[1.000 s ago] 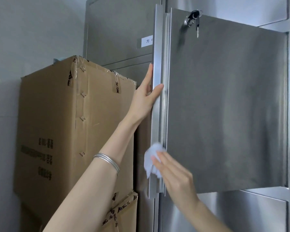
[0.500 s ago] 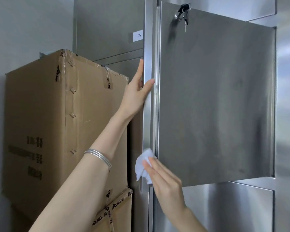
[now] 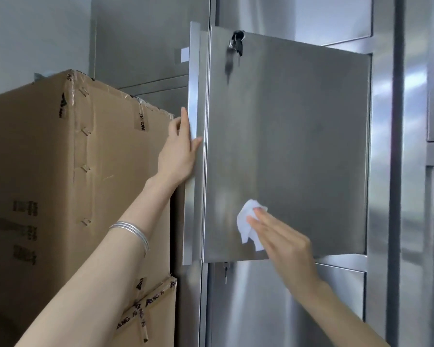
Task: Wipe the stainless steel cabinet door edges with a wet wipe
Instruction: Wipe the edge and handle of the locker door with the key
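Observation:
The stainless steel cabinet door (image 3: 298, 126) stands partly open, hinged on its right side, with its free edge (image 3: 198, 146) facing me. My left hand (image 3: 179, 151) grips that edge about halfway up, thumb on the front and fingers behind. My right hand (image 3: 281, 236) presses a crumpled white wet wipe (image 3: 248, 225) flat against the door's front face, low down and a little right of the edge. A bunch of keys (image 3: 237, 43) hangs from the lock near the door's top left.
A tall cardboard box (image 3: 73, 184) stands close to the left of the door edge, with a smaller box (image 3: 156, 311) below it. More steel cabinet doors (image 3: 286, 309) lie below and to the right. A silver bangle (image 3: 133, 230) circles my left wrist.
My right hand has carried the wipe from the door's left edge rightwards onto the front face. My left hand keeps its hold on the edge. The camera view has shifted.

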A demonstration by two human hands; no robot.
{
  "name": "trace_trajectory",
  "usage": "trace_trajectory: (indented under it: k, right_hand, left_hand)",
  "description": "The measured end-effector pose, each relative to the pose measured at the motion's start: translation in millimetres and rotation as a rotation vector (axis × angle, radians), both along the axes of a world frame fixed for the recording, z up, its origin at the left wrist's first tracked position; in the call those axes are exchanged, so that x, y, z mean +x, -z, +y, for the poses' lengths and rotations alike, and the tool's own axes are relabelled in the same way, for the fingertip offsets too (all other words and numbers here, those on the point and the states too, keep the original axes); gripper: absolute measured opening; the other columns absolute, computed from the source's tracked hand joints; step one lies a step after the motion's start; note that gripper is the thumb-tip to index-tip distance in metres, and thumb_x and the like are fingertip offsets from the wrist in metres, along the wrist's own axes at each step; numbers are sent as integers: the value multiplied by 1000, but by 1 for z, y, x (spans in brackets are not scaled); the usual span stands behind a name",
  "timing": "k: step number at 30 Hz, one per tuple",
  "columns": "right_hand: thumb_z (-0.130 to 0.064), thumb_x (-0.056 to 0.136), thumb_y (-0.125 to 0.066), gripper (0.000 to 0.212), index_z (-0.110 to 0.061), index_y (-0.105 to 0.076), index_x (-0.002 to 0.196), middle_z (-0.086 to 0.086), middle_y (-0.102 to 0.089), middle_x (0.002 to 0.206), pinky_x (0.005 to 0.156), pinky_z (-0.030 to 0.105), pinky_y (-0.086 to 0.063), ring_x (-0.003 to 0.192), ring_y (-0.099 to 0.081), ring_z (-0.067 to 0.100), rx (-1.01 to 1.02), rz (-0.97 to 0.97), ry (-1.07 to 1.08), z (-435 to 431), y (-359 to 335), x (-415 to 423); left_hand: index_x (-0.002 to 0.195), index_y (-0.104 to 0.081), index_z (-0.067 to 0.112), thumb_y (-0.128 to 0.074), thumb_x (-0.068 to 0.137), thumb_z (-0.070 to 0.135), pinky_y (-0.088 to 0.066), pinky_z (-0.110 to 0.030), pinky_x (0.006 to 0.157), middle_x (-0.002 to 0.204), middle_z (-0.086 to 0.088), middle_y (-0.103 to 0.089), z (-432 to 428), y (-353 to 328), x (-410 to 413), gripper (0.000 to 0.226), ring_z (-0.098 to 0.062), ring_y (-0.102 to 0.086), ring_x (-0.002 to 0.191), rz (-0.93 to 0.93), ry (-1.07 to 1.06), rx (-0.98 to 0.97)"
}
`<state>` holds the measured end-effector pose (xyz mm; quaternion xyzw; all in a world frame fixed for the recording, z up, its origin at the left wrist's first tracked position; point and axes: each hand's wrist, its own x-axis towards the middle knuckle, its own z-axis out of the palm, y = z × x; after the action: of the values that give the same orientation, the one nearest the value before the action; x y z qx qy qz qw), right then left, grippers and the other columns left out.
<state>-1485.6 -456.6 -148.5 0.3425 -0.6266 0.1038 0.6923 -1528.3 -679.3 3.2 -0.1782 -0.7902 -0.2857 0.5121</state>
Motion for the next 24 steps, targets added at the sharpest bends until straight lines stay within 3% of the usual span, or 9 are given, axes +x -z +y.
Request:
trace_trajectory:
  k: [2,4,6,8,10,15,19,22,24]
  right_hand:
    - [14,71,-63,27,3,-73,94,14,-69,105,86,21,-45,89,-70,20,-16,48,115,21,-28,-10]
    - [20,62,-70,36,0,-74,92,11,-71,104,75,18,-48,84,-71,19,42,-10,196,36,-44,-20]
    - [20,57,-75,41,-4,-74,90,8,-71,102,62,23,-53,75,-70,18,110,-144,222,46,-51,-31]
    - [15,63,-72,34,-7,-70,89,4,-70,103,54,28,-54,69,-66,19,158,-312,300,53,-57,-42]
    - [5,76,-63,24,-11,-66,94,0,-65,113,60,32,-52,82,-65,21,189,-469,430,59,-58,-55]
    - [-14,85,-54,6,-18,-54,89,-4,-54,122,58,24,-28,81,-55,25,246,-578,630,70,-49,-82]
    - [-18,89,-49,14,-15,-55,101,-3,-53,127,70,26,-41,100,-58,25,200,-703,699,83,-34,-102]
    - [-19,89,-47,12,-18,-56,96,3,-64,112,69,26,-39,99,-59,28,110,-823,668,90,-26,-115]
    - [-19,89,-49,20,-13,-60,104,4,-61,121,68,21,-35,104,-59,26,85,-819,643,95,-19,-126]
  left_hand:
    - [152,-9,5,-52,98,20,-26,-40,114,157,-17,-16,9,24,-2,71,-31,-20,143,78,-107,-80]
    - [150,-18,1,-52,98,22,-12,-41,120,157,-21,-16,23,51,-6,66,-36,-11,146,116,-203,-251]
    - [152,-17,8,-43,100,31,-4,-39,120,160,-14,-9,39,76,-15,63,-32,-2,148,-12,-284,-422]
    - [153,-11,15,-38,100,35,-3,-40,120,162,-6,1,53,95,-30,62,-28,6,148,-163,-347,-528]
    - [153,-10,15,-38,100,34,-7,-41,119,161,-5,3,63,105,-43,63,-29,7,148,-226,-375,-576]
    - [151,-16,11,-39,98,26,-13,-41,118,160,-9,-4,80,120,-74,59,-29,-5,147,-221,-356,-504]
    - [150,-19,13,-36,100,34,-15,-37,116,160,-9,-8,101,148,-95,57,-25,-9,146,-269,-252,-411]
    - [152,-17,18,-34,101,41,-15,-38,117,161,-7,-4,110,165,-107,58,-24,-8,147,-361,-192,-394]
    - [152,-17,22,-35,101,42,-14,-42,118,162,-6,0,113,171,-116,58,-24,-9,147,-419,-158,-400]
